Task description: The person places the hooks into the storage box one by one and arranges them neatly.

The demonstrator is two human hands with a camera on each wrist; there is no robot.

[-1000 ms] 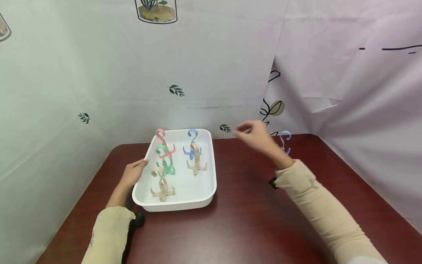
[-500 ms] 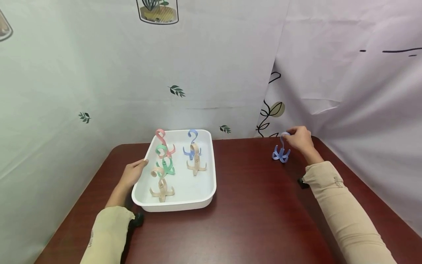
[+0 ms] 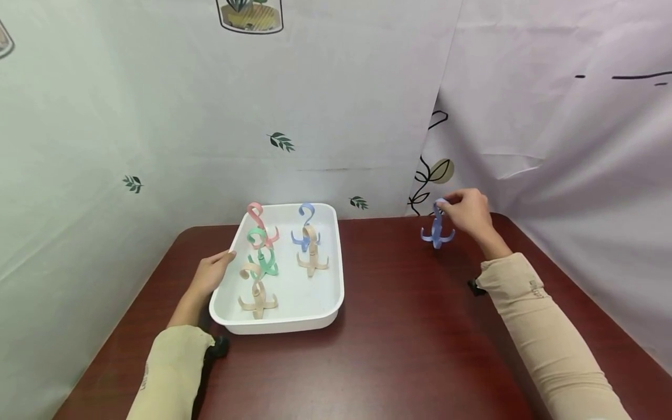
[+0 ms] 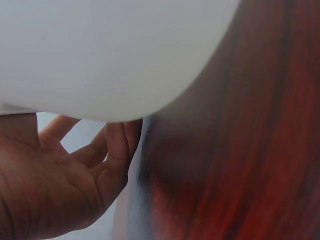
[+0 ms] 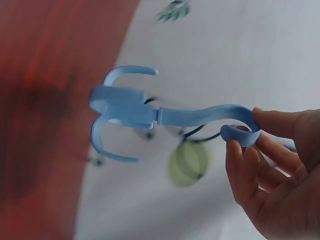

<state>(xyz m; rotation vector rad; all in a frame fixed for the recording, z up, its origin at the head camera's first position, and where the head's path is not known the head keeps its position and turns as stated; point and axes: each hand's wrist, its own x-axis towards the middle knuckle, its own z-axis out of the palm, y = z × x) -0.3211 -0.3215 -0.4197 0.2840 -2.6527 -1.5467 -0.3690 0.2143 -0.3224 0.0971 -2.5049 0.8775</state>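
My right hand [image 3: 469, 216] pinches the curled top of a blue multi-prong hanging hook [image 3: 437, 233], held upright at the back right of the table. In the right wrist view this hook [image 5: 125, 107] shows its curved prongs, with thumb and fingers of the hand [image 5: 285, 170] at its curl. A white tray [image 3: 286, 328] stands on the left, and my left hand [image 3: 210, 274] grips its left rim. Seen from the left wrist, the curled fingers of that hand [image 4: 60, 185] are by the tray's edge [image 4: 120, 75], which partly covers them.
Inside the tray stand a pink hook [image 3: 257, 217], a green hook [image 3: 266, 265], another blue hook [image 3: 307, 217] and two beige hooks, one at the front [image 3: 258, 303] and one at the right [image 3: 312, 259]. A patterned cloth [image 3: 336, 116] hangs behind the dark red table [image 3: 388, 350].
My right hand has moved right to the blue hook, taken its curled top, and raised it slightly while shifting a little left. The left hand and the tray stay in place.
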